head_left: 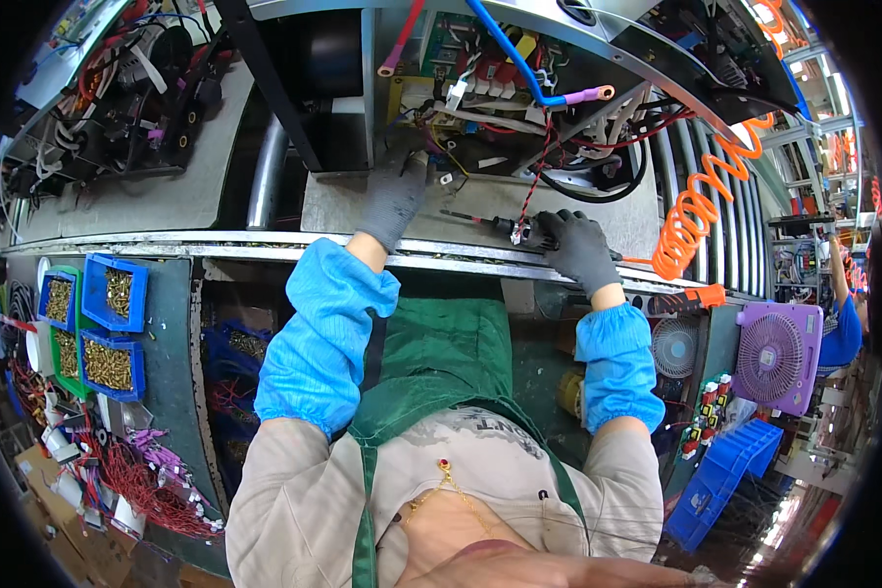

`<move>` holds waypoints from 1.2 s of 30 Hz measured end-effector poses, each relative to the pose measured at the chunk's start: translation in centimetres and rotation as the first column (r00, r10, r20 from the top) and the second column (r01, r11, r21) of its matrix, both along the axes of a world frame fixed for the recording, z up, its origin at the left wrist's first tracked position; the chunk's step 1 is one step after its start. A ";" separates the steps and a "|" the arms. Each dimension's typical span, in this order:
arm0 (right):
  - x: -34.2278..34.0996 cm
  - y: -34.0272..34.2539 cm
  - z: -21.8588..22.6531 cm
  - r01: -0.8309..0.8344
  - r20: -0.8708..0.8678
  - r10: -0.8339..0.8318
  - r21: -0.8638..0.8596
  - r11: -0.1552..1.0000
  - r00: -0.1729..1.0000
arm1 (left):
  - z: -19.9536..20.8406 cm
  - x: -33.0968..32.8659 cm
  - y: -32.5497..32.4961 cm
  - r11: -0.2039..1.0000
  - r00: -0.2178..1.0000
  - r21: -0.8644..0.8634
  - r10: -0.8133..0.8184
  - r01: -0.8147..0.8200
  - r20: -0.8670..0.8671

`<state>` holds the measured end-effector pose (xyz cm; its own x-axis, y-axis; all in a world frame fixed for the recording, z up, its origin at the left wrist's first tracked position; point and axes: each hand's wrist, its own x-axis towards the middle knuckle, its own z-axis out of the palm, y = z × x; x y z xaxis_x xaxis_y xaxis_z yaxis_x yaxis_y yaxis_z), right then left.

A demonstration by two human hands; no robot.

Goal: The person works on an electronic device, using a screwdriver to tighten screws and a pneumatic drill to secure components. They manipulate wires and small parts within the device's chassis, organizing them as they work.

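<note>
My right hand (578, 249), in a dark grey glove, is closed around a black power screwdriver (508, 226). The driver lies nearly level over the grey work board (343, 218), its bit toward my left hand. A twisted red and black wire (531, 191) hangs down to the tool. My left hand (396, 196), gloved too, reaches to the front of an open metal unit with a green circuit board (451, 57). Its fingers are bent together near thin wires at the unit's lower edge; what they grip is hidden.
An orange coiled hose (696, 211) hangs at the right, beside metal rollers (745, 216). Blue bins of brass screws (108, 365) stand at the left. Cables with lugs (586, 94) jut over the unit. A purple fan (776, 358) stands right; a co-worker's arm shows beyond.
</note>
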<state>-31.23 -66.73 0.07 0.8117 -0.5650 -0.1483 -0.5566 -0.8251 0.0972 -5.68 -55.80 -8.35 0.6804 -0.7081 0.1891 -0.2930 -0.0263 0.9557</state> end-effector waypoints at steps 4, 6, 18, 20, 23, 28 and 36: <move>3.4 4.9 5.9 -0.267 0.297 0.194 0.227 0.937 0.935 | -0.6 0.5 -0.5 0.998 0.949 -0.025 0.064 -0.059 0.308; 5.9 9.5 9.8 -0.502 0.320 0.437 0.156 0.851 0.840 | -2.1 1.0 -1.2 0.996 0.830 -0.060 0.092 -0.071 0.550; -0.6 16.4 16.4 -0.675 0.367 0.567 0.361 0.644 0.737 | 2.5 0.4 -2.3 0.979 0.947 0.040 -0.181 0.198 -0.265; -1.7 16.0 16.4 -0.641 0.348 0.539 0.379 0.667 0.767 | 4.1 -1.1 -1.4 0.983 0.888 -0.160 -0.149 0.087 -0.434; -1.1 16.8 16.3 -0.654 0.362 0.545 0.399 0.643 0.756 | 1.7 -0.1 -1.3 0.990 0.983 -0.048 -0.141 0.136 -0.115; 2.8 19.2 15.4 -0.753 0.458 0.598 0.399 0.523 0.657 | 0.8 1.3 -1.4 0.997 0.930 0.011 -0.075 0.076 0.360; -6.4 17.3 17.4 -0.505 0.310 0.402 0.448 0.737 0.862 | 0.4 1.8 -1.2 0.998 0.991 -0.011 -0.065 0.067 0.115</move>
<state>-37.64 -49.39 17.49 0.9919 -0.0096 -0.1264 -0.0673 -0.8850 -0.4608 -3.86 -57.03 -7.96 0.6056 -0.7471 0.2742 -0.4011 0.0110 0.9160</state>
